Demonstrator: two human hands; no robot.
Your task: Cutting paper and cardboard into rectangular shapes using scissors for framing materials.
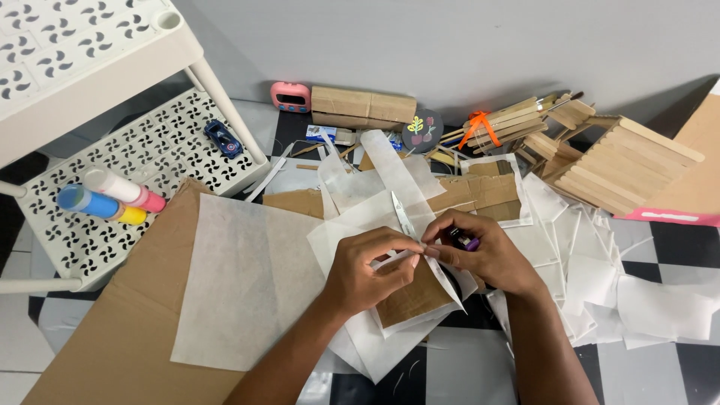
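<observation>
My left hand (365,268) and my right hand (480,251) meet over a small cardboard piece (409,300) wrapped in thin white paper (375,341). Both pinch the paper's edge between thumb and fingers at the same spot. My right hand also holds a pair of scissors (403,214) with a purple-and-black handle, its blades pointing up and away from me. More white paper strips (390,169) lie just behind the hands.
A large white paper sheet (244,281) lies on a big cardboard sheet (112,337) at left. A white perforated shelf unit (150,142) holds glue tubes (112,199) and a toy car (223,137). Wooden stick models (615,161), a cardboard roll (362,107), a pink timer (291,96) and scattered paper scraps (600,277) sit behind and right.
</observation>
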